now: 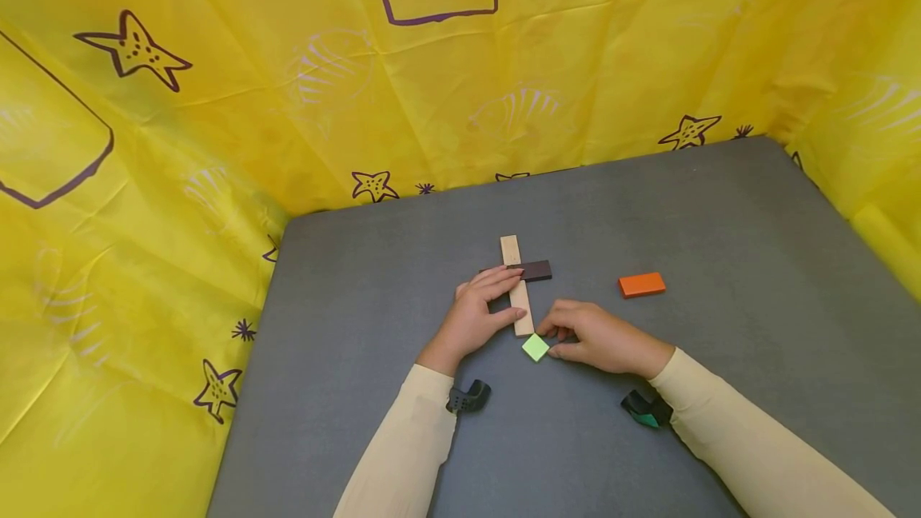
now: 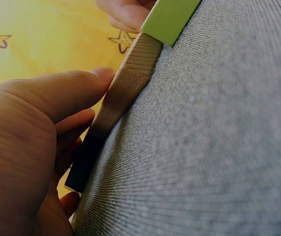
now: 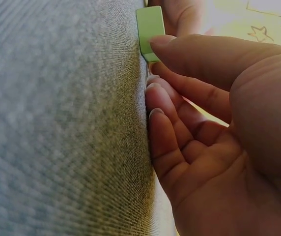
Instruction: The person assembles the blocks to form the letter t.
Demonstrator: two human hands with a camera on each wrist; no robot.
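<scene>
Honestly, the left hand (image 1: 475, 314) hides part of the dark block (image 1: 536, 271) near the frame's centre, so I can't tell whether the pale wood (image 1: 521, 300) above and below it is one piece. The wood's long axis runs nearly upright, top leaning left; the dark block lies crosswise. That hand rests across both, fingers extended. Just below, the right hand (image 1: 593, 334) pinches the green block (image 1: 536, 348), its top turned like a diamond, one corner towards the wood.
</scene>
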